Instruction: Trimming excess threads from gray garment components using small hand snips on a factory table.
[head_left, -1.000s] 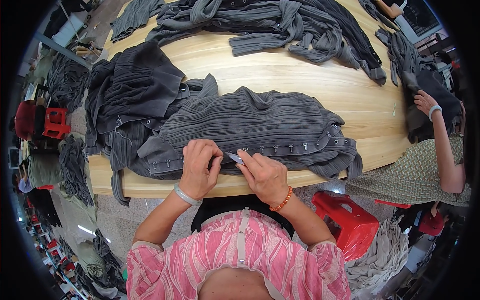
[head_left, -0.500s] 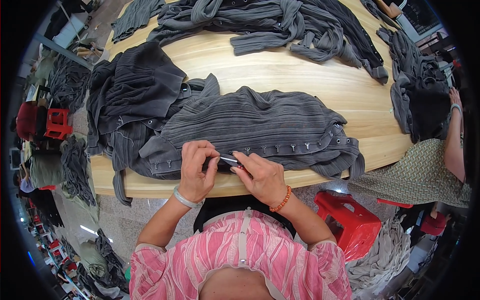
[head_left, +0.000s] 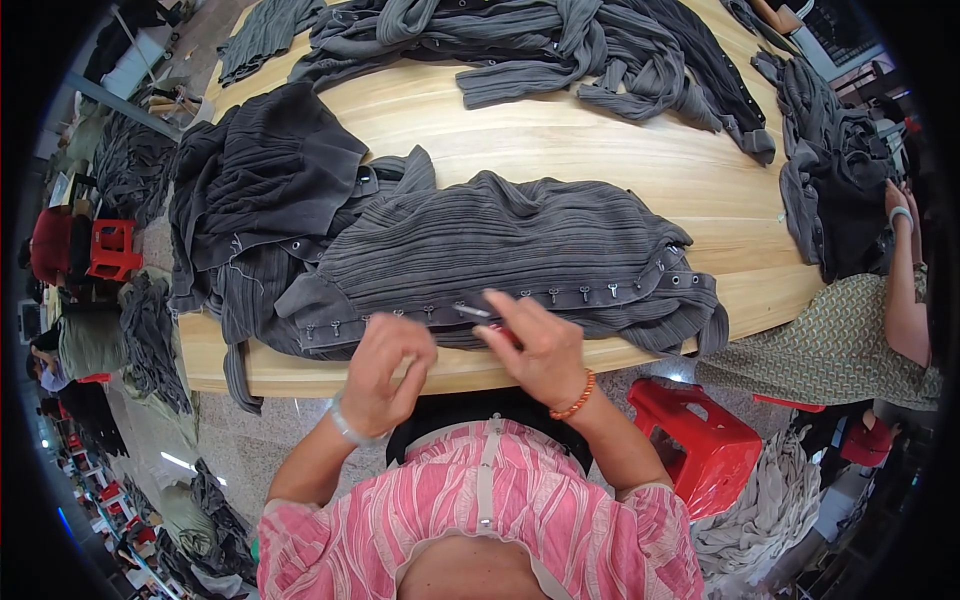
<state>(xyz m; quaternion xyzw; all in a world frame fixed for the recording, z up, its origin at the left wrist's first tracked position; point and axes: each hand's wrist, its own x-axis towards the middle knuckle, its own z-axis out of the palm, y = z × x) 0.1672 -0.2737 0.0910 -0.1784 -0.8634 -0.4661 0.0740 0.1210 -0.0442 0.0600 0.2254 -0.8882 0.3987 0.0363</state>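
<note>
A dark grey ribbed knit garment lies across the table's near edge. Small metal hooks run in a row along its front band. Over that band, my right hand is closed around small thread snips, with their silver tips pointing left and a bit of red showing at the fingers. My left hand is off the cloth, just in front of the garment's near edge. Its fingers are curled but smeared by motion, so whether they pinch anything cannot be made out.
More dark garments lie heaped at the left and along the far side of the wooden table. A person's arm works on dark cloth at the right. A red stool stands beside me, near pale cloth.
My left hand has pulled back toward me and away from the snips' tips and the band. My right hand has shifted slightly right, still holding the snips.
</note>
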